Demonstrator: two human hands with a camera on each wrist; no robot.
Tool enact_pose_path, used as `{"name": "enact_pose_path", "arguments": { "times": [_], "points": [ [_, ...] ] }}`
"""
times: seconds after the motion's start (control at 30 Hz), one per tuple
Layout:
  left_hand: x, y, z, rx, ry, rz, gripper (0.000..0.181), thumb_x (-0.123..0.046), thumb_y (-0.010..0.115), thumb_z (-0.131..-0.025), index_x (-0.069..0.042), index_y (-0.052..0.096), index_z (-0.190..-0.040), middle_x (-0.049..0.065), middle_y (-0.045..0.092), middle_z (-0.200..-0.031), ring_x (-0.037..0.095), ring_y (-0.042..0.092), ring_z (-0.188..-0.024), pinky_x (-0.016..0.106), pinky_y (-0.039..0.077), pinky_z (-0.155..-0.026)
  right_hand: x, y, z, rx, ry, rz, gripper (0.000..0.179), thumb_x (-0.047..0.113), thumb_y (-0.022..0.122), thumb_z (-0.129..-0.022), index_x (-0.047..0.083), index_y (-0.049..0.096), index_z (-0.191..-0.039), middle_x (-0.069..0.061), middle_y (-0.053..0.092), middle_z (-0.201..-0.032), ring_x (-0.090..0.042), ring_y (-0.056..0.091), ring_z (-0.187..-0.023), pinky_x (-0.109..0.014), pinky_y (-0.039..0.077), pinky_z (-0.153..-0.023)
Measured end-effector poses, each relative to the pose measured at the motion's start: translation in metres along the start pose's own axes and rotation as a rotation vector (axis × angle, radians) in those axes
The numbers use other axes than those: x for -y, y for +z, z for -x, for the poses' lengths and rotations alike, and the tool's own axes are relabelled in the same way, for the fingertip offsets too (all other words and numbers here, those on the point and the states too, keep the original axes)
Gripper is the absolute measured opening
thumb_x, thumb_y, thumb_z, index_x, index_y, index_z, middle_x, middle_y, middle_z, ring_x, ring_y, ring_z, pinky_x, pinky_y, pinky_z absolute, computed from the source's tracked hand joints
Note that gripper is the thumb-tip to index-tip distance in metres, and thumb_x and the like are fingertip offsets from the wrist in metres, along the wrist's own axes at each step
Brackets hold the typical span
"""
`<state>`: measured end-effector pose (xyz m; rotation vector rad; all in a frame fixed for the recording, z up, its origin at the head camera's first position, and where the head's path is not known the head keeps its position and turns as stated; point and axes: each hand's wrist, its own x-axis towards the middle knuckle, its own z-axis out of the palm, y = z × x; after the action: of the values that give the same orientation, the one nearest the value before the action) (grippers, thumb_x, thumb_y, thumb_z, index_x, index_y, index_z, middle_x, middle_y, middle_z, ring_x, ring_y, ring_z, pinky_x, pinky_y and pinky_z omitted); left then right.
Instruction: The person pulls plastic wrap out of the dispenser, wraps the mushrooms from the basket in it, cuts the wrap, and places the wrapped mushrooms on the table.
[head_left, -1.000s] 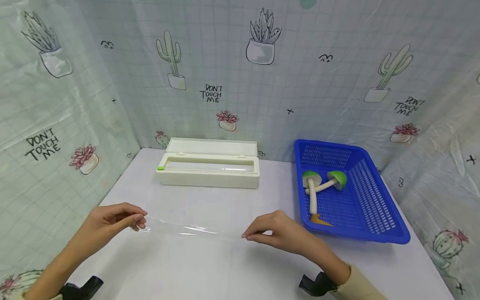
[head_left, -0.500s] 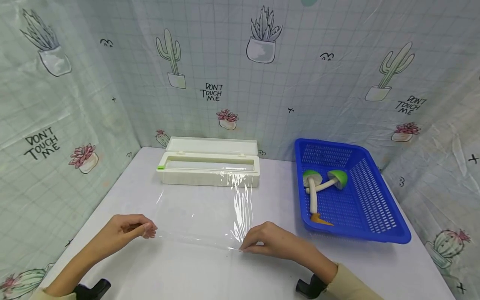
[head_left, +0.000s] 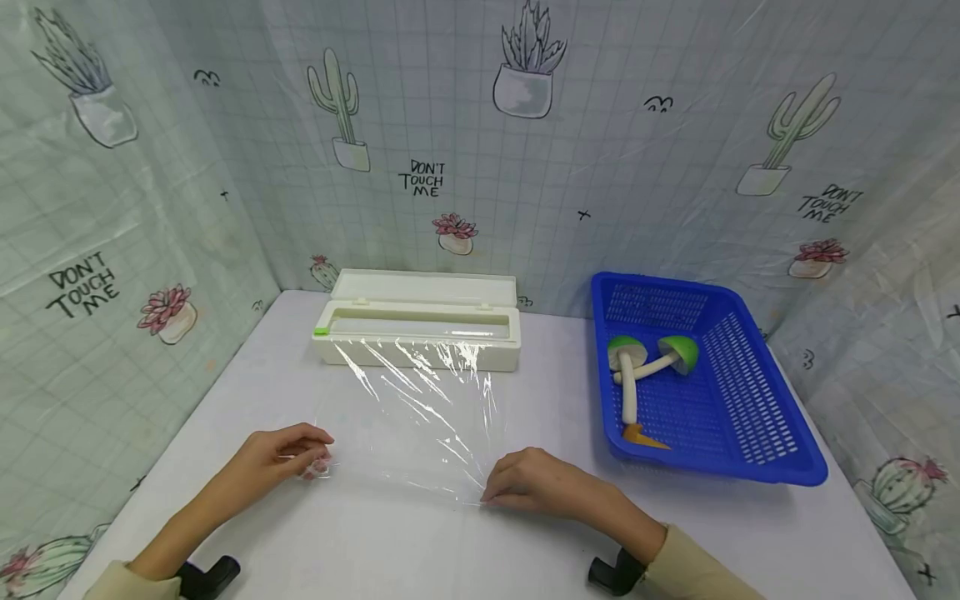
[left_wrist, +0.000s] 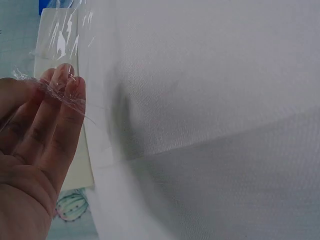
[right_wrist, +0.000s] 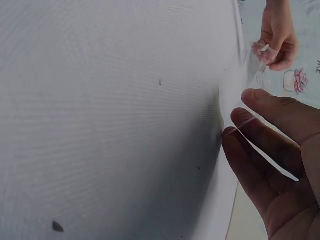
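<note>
A clear sheet of cling film [head_left: 420, 417] stretches toward me from a white cling film box [head_left: 491, 358], whose lid [head_left: 427, 287] stands raised at the back. My left hand [head_left: 281, 454] pinches the sheet's near left corner; the left wrist view shows film [left_wrist: 62, 96] crumpled across the fingers [left_wrist: 65, 135]. At the near right corner, my right hand [head_left: 540, 482] holds the edge just above the table. In the right wrist view a thin film edge crosses the fingertips [right_wrist: 242, 115]. Diagonal creases run across the sheet.
To the right stands a blue plastic basket [head_left: 727, 458] with two green-capped toy mushrooms [head_left: 628, 383] and an orange-brown piece [head_left: 643, 437] inside. A white cloth [head_left: 405, 558] covers the table. Cactus-print sheets [head_left: 480, 125] hang behind and at the sides.
Over the last second both hands have drawn the film toward me, out from the box. Latest, the left hand has shifted right, and creases now slant across the sheet. The view tilts slightly downward.
</note>
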<state>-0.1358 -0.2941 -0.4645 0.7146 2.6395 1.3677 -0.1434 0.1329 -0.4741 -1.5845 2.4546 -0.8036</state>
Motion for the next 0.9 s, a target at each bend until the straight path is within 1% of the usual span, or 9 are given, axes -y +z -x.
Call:
{"name": "enact_pose_path", "arguments": {
  "times": [0.1,0.27,0.4,0.5,0.6,0.7,0.8,0.87,0.9],
  "points": [
    [0.001,0.001,-0.001,-0.009,0.029,-0.028,0.018,0.000,0.069,-0.094,0.002,0.068,-0.112,0.011,0.075,-0.098,0.009,0.073,-0.084,0.025,0.060,-0.070,-0.001,0.001,0.000,0.010,0.022,-0.011,0.014,0.020,0.068,-0.100,0.014,0.080,-0.099,0.009,0.074,-0.097,0.002,0.066,-0.095,-0.011,0.049,-0.087],
    [0.002,0.002,-0.003,-0.025,0.080,-0.100,0.022,-0.002,0.078,-0.087,-0.002,0.071,-0.108,0.007,0.075,-0.097,0.008,0.070,-0.083,0.020,0.058,-0.072,0.000,0.002,-0.001,0.005,0.102,-0.032,0.031,0.033,0.056,-0.106,0.015,0.080,-0.101,0.012,0.074,-0.095,0.002,0.066,-0.095,-0.015,0.051,-0.088],
    [0.006,0.002,-0.004,0.011,0.086,-0.105,0.022,-0.003,0.079,-0.087,-0.004,0.071,-0.107,0.007,0.074,-0.098,0.008,0.069,-0.084,0.022,0.059,-0.072,0.001,0.002,-0.004,-0.010,0.143,-0.020,0.034,0.033,0.052,-0.108,0.015,0.079,-0.099,0.012,0.074,-0.091,0.003,0.065,-0.090,-0.016,0.052,-0.085],
    [0.007,0.002,-0.007,0.042,0.083,-0.133,0.023,-0.004,0.081,-0.085,-0.005,0.071,-0.106,0.006,0.073,-0.098,0.008,0.069,-0.084,0.024,0.059,-0.071,0.002,0.001,-0.005,-0.017,0.157,-0.010,0.034,0.032,0.053,-0.107,0.015,0.079,-0.093,0.012,0.072,-0.085,0.006,0.061,-0.080,-0.013,0.051,-0.078],
    [0.007,0.004,-0.009,0.052,0.114,-0.188,0.027,-0.006,0.085,-0.080,-0.006,0.071,-0.104,0.005,0.073,-0.097,0.008,0.067,-0.081,0.025,0.058,-0.069,0.003,0.001,-0.006,-0.022,0.171,-0.004,0.034,0.032,0.055,-0.107,0.016,0.079,-0.089,0.013,0.070,-0.082,0.007,0.057,-0.075,-0.013,0.050,-0.074],
    [0.008,0.006,-0.009,0.031,0.163,-0.257,0.033,-0.009,0.088,-0.075,-0.008,0.071,-0.103,0.004,0.073,-0.097,0.011,0.064,-0.080,0.026,0.056,-0.068,0.004,0.000,-0.006,-0.021,0.184,-0.001,0.033,0.033,0.058,-0.105,0.016,0.079,-0.087,0.014,0.070,-0.082,0.008,0.057,-0.074,-0.013,0.050,-0.074],
    [0.008,0.008,-0.008,0.014,0.167,-0.331,0.035,-0.014,0.090,-0.074,-0.012,0.071,-0.103,-0.001,0.071,-0.100,0.012,0.062,-0.084,0.028,0.055,-0.072,0.005,0.000,-0.006,-0.018,0.187,0.018,0.027,0.033,0.062,-0.103,0.017,0.081,-0.091,0.014,0.072,-0.085,0.008,0.060,-0.079,-0.013,0.050,-0.076],
    [0.008,0.010,-0.008,-0.005,0.169,-0.384,0.036,-0.019,0.091,-0.072,-0.015,0.072,-0.102,-0.004,0.069,-0.103,0.013,0.062,-0.089,0.030,0.055,-0.077,0.006,0.000,-0.005,-0.016,0.188,0.025,0.022,0.031,0.065,-0.101,0.017,0.081,-0.094,0.014,0.073,-0.088,0.008,0.062,-0.082,-0.013,0.051,-0.078],
    [0.009,0.011,-0.007,-0.018,0.183,-0.416,0.037,-0.020,0.092,-0.071,-0.016,0.072,-0.102,-0.004,0.069,-0.104,0.014,0.062,-0.092,0.031,0.054,-0.079,0.006,0.000,-0.005,-0.017,0.184,0.030,0.019,0.029,0.067,-0.100,0.017,0.081,-0.095,0.014,0.073,-0.089,0.007,0.063,-0.083,-0.013,0.051,-0.078]
  ]
}}
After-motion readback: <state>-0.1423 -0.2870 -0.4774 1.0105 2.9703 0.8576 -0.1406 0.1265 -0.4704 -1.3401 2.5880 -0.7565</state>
